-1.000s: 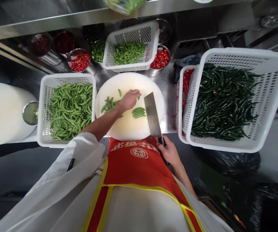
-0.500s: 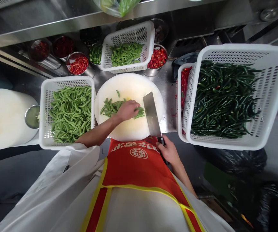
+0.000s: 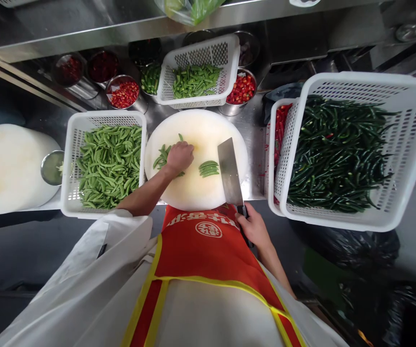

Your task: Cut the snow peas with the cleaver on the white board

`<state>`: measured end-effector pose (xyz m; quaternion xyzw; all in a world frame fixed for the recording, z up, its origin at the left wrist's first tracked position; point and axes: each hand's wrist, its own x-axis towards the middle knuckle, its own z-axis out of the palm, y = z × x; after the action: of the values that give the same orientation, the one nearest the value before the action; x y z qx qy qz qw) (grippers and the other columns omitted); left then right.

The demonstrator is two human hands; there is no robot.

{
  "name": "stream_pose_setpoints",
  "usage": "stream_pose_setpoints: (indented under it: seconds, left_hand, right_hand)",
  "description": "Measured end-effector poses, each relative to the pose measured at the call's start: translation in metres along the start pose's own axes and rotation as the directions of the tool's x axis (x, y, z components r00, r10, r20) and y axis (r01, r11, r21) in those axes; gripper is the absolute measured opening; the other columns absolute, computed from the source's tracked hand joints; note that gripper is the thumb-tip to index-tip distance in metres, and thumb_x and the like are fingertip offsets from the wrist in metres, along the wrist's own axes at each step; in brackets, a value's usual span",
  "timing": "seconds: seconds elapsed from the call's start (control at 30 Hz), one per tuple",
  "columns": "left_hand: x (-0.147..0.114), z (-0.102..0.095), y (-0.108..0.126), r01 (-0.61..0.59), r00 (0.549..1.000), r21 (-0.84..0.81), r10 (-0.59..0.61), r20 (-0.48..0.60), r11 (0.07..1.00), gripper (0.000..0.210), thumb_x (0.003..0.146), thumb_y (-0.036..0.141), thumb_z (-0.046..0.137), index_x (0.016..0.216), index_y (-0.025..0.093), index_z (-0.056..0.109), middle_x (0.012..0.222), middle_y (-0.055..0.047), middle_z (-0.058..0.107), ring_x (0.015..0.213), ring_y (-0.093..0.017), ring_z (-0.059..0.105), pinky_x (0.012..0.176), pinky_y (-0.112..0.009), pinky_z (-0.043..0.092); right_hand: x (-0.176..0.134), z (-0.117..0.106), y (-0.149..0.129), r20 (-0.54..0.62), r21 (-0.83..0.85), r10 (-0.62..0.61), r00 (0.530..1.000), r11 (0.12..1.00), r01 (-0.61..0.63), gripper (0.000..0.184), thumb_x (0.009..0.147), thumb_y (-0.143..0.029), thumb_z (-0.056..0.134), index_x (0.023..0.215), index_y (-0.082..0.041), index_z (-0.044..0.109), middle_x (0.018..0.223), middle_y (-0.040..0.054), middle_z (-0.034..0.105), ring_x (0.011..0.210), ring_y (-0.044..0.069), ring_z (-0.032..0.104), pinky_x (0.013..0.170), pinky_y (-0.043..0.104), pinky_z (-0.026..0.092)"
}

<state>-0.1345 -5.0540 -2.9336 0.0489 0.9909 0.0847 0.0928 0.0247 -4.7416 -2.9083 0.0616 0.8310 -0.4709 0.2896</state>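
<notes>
My right hand [image 3: 254,225] grips the black handle of a cleaver [image 3: 230,171], whose broad blade lies on the right side of the round white cutting board [image 3: 196,193]. My left hand [image 3: 180,157] is over the loose green pea pods [image 3: 162,156] on the board's left half, its fingers curled down among them and partly hidden. Between that hand and the blade, a small row of pea pods [image 3: 208,168] lies side by side. Left of the board stands a white basket [image 3: 69,164] heaped with more pods.
At the right, a large white basket [image 3: 406,159] of dark green chillies overlaps one with red chillies [image 3: 281,125]. Behind the board are a tilted basket [image 3: 233,62] of cut pods and metal pots of chopped red chilli [image 3: 124,94]. Far left is another round board [image 3: 12,168].
My left hand has moved left from the row of pods to the loose pile, leaving the row in a neat group. The cleaver and right hand stay nearly still.
</notes>
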Motion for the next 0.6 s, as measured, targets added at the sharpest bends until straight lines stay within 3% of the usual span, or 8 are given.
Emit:
stream_pose_setpoints:
  seconds: [0.13,0.23,0.4,0.47,0.53,0.6]
  left_hand:
    - [0.008,0.007,-0.002,-0.117,0.993,0.032,0.116,0.033,0.993,0.028,0.093,0.013,0.050,0.107,0.018,0.073,0.109,-0.014,0.069,0.107,-0.029,0.061,0.095,-0.043,0.046]
    - [0.012,0.018,0.011,-0.230,0.972,-0.071,0.233,0.032,0.971,0.033,0.093,0.008,0.046,0.112,0.019,0.071,0.111,-0.010,0.071,0.106,-0.025,0.062,0.098,-0.039,0.046]
    - [0.020,0.025,0.024,-0.327,0.938,-0.283,0.345,0.017,0.902,0.026,0.099,0.018,0.046,0.107,0.018,0.071,0.112,-0.008,0.072,0.107,-0.022,0.063,0.099,-0.034,0.048]
    - [0.026,0.017,0.014,-0.244,0.968,-0.279,0.249,-0.019,0.929,0.027,0.100,0.019,0.044,0.107,0.018,0.070,0.113,-0.008,0.072,0.108,-0.023,0.063,0.100,-0.035,0.048]
    - [0.034,0.007,-0.004,-0.022,0.997,-0.199,0.005,-0.083,0.980,0.027,0.099,0.020,0.046,0.110,0.017,0.070,0.115,-0.012,0.070,0.110,-0.026,0.062,0.101,-0.039,0.048]
    - [0.041,-0.003,-0.023,0.220,0.966,-0.111,-0.232,-0.115,0.969,0.027,0.096,0.023,0.051,0.115,0.016,0.069,0.116,-0.016,0.067,0.111,-0.031,0.062,0.097,-0.042,0.049]
  right_hand:
    - [0.000,0.000,-0.003,-0.025,-0.020,-0.020,0.999,1.000,0.020,0.031,0.086,-0.042,0.052,0.104,-0.020,0.063,0.068,-0.0024,0.062,0.060,0.016,0.055,0.062,0.027,0.043]
    - [0.000,0.001,-0.003,-0.032,-0.029,-0.020,0.999,0.999,0.019,0.031,0.086,-0.043,0.052,0.102,-0.019,0.063,0.068,-0.0024,0.060,0.059,0.016,0.053,0.061,0.026,0.042]
    - [-0.001,0.001,-0.004,-0.025,-0.040,0.017,1.000,0.999,-0.018,0.035,0.084,-0.044,0.052,0.105,-0.019,0.063,0.062,-0.0040,0.057,0.052,0.015,0.048,0.054,0.026,0.038]
    - [-0.001,0.001,-0.005,-0.026,-0.044,0.020,0.999,0.999,-0.021,0.034,0.084,-0.044,0.052,0.104,-0.019,0.063,0.061,-0.0043,0.056,0.051,0.015,0.047,0.053,0.026,0.037]
    - [-0.002,0.001,-0.006,-0.019,-0.036,0.023,1.000,0.999,-0.024,0.034,0.084,-0.044,0.052,0.104,-0.019,0.063,0.061,-0.0040,0.057,0.051,0.015,0.049,0.053,0.026,0.037]
    - [-0.001,0.000,-0.006,-0.011,-0.019,0.029,1.000,0.999,-0.030,0.034,0.084,-0.043,0.052,0.105,-0.019,0.063,0.060,-0.0036,0.059,0.052,0.016,0.051,0.054,0.026,0.039]
